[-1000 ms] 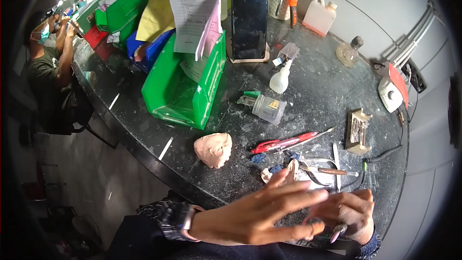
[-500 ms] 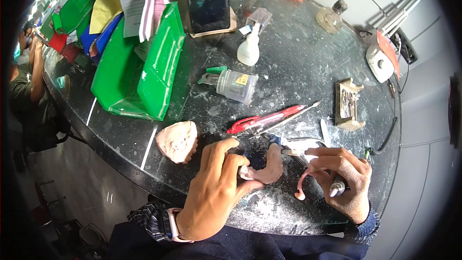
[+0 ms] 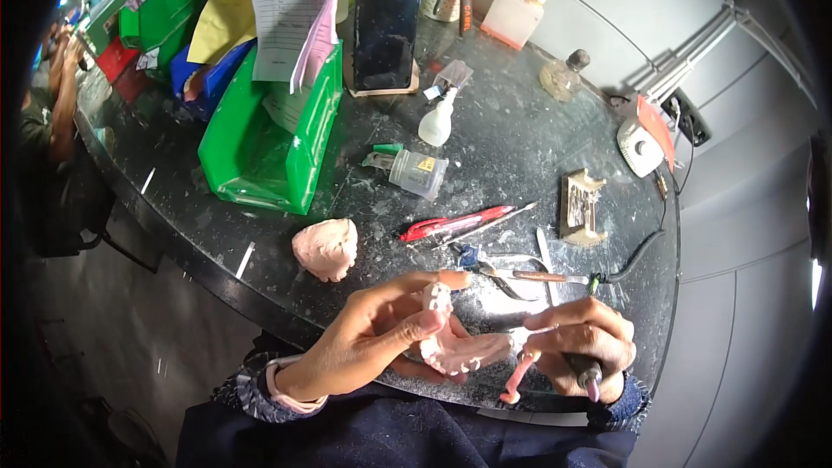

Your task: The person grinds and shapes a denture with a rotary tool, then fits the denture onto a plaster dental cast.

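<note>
My left hand (image 3: 364,347) grips a pink horseshoe-shaped dental cast (image 3: 459,351), lifted at the front of the dark worktop (image 3: 208,208). My right hand (image 3: 585,338) is closed on a dark pen-shaped tool (image 3: 585,366) with its pale rear end pointing toward me, beside the cast's right end; a slim pink curved piece (image 3: 520,374) hangs below these fingers. A second pink cast (image 3: 325,247) lies to the left. Beyond my hands lie pliers (image 3: 511,286), a wooden-handled spatula (image 3: 542,276), a white stick (image 3: 546,251) and a red pen (image 3: 451,222).
Green bins (image 3: 225,165), papers (image 3: 286,9), a phone on a stand (image 3: 381,26), squeeze bottle (image 3: 435,126), plastic cup (image 3: 416,173), tool holder (image 3: 576,208), glass bottle (image 3: 562,80) and control box with cord (image 3: 641,152) surround the work area. A co-worker (image 3: 52,113) sits far left.
My left hand went down to the horseshoe cast, gripped it and now has it raised and turned. My right hand, still gripping the tool, has come closer to it. The view has shifted.
</note>
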{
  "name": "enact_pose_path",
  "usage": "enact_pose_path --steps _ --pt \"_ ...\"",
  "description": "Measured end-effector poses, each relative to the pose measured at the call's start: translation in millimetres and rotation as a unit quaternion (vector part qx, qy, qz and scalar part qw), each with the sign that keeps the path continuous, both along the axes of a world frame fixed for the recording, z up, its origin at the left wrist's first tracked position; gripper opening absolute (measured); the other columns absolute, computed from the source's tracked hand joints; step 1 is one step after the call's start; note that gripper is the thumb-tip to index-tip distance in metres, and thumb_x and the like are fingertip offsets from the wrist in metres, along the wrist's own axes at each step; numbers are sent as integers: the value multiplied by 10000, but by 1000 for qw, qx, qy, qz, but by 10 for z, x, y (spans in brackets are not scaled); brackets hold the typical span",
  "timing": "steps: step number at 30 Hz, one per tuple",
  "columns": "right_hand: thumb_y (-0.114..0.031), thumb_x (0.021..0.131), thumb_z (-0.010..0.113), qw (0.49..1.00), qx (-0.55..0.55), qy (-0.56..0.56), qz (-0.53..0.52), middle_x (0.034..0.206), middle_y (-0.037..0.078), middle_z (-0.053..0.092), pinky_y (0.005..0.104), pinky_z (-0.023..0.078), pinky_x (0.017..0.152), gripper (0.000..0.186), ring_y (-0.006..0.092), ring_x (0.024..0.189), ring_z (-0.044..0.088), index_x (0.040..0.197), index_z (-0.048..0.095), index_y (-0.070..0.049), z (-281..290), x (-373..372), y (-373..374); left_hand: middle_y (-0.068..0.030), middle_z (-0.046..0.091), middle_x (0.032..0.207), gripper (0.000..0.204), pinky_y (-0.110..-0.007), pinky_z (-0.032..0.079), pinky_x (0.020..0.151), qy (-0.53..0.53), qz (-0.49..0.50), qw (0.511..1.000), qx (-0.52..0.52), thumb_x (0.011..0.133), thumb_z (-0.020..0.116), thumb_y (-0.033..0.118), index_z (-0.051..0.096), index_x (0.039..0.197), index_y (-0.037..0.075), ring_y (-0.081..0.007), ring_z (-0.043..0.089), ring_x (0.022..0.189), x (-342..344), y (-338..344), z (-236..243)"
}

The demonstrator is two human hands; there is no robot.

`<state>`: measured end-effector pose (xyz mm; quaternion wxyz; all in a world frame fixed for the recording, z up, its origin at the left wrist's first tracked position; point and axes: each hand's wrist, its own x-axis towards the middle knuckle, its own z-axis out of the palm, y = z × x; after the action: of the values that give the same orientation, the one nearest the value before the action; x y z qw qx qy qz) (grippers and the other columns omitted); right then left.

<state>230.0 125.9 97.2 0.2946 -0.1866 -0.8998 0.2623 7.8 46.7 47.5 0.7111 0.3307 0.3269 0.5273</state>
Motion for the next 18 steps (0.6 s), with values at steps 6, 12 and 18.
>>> enact_pose_path --steps 6,12,18 --pt "-270 706 723 999 30 25 35 805 37 651 188 492 515 275 112 655 641 900 681 -80 -73 32 36 -166 599 954 548 -282 516 736 -30 -55 998 -24 928 466 322 323 1357 12 -161 601 835 89 56 -144" --pt "-193 713 732 999 -3 21 42 790 47 652 227 512 449 246 138 608 649 895 670 -40 -83 -7 70 -85 557 752 509 -262 504 546 -24 10 996 -82 913 348 507 458 985 16 -143 598 657 250 127 -43" --pt "-61 626 771 999 -23 33 21 807 53 642 229 537 510 234 146 630 652 848 697 -67 -143 -9 48 -78 596 754 589 -233 469 466 106 21 993 50 945 288 476 535 1027 -52 -79 559 573 344 134 -112"
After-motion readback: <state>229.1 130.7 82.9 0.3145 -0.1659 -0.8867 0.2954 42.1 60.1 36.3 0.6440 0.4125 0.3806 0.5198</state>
